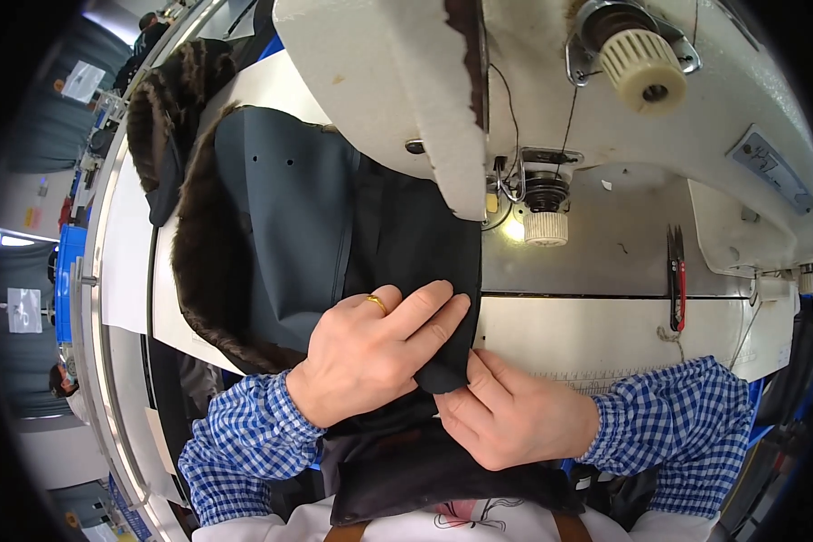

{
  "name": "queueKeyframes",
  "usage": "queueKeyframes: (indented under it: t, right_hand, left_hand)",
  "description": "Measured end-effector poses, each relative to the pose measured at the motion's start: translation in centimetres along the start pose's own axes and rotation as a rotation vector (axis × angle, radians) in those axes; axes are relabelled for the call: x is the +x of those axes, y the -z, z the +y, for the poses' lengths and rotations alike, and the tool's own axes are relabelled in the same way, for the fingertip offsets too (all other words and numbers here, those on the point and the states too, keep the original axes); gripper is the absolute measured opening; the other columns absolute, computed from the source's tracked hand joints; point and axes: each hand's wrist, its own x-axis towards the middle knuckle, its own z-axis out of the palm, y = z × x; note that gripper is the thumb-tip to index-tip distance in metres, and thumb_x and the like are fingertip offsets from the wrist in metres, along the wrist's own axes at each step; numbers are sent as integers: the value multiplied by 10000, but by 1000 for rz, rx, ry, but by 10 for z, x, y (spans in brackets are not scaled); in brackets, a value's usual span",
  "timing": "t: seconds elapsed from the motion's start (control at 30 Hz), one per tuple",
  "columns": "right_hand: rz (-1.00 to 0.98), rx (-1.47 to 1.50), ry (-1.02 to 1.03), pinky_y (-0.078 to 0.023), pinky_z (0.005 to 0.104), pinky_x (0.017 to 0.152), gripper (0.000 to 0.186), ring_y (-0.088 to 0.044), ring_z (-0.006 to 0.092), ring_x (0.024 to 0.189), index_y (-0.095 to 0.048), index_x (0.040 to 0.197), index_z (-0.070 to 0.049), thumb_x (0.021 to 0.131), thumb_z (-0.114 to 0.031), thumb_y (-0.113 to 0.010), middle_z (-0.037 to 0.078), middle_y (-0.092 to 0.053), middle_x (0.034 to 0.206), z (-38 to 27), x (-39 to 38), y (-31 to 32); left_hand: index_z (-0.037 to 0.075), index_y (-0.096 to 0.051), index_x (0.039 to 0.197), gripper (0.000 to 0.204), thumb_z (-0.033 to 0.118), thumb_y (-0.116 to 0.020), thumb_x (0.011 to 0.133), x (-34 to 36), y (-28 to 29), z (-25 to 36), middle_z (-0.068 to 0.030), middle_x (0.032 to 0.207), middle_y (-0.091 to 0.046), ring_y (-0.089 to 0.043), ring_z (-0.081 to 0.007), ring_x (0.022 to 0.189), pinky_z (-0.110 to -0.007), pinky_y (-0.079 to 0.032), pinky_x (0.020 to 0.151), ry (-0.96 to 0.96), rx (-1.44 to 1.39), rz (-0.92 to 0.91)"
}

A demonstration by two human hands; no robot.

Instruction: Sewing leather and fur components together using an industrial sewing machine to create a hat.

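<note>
A dark blue-grey, leather-like piece (289, 212) with two small holes and a brown fur trim (210, 262) lies on the sewing table. Black fabric (415, 226) joins its right side and runs up beside the sewing machine's head (406, 99). My left hand (379, 348) rests flat on the black fabric, fingers stretched toward its right edge. At the near right corner, my right hand (510, 411) pinches the edge of that fabric between thumb and fingers. The needle area is hidden behind the machine's head.
Red-handled thread snips (677, 280) lie on the right of the machine bed (605, 262). White tension knobs (546, 228) face me. Another fur-trimmed piece (179, 108) lies at the far left. A ruler scale (596, 372) runs along the table's front edge.
</note>
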Motion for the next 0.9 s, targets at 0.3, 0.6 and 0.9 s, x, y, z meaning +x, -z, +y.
queueKeyframes:
  t: [0.3, 0.6, 0.9]
  right_hand:
    - [5, 21, 16, -598, 441, 861, 255, -680, 375, 935, -710, 858, 1, 781, -232, -644, 130, -659, 857, 2, 2, 2]
    - [-53, -102, -39, -574, 454, 923, 354, -690, 396, 1012, -731, 957, 39, 785, -249, -620, 247, -732, 1056, 11, 5, 6]
    - [-52, -73, -36, -597, 450, 915, 345, -706, 409, 993, -740, 939, 38, 728, -222, -658, 241, -734, 928, 7, -3, 10]
  left_hand:
    - [59, -749, 1177, 499, 254, -760, 717, 0, 1, 2, -56, 1310, -676, -571, -167, 676, -297, -509, 580, -24, 15, -27]
    - [47, -727, 1180, 637, 82, -780, 547, 5, 14, -9, -110, 1341, -689, -703, -236, 840, -287, -573, 698, 96, -243, -13]
    - [67, -730, 1194, 628, 113, -760, 568, 9, 20, -6, -83, 1338, -693, -656, -206, 713, -296, -567, 646, 38, -150, -88]
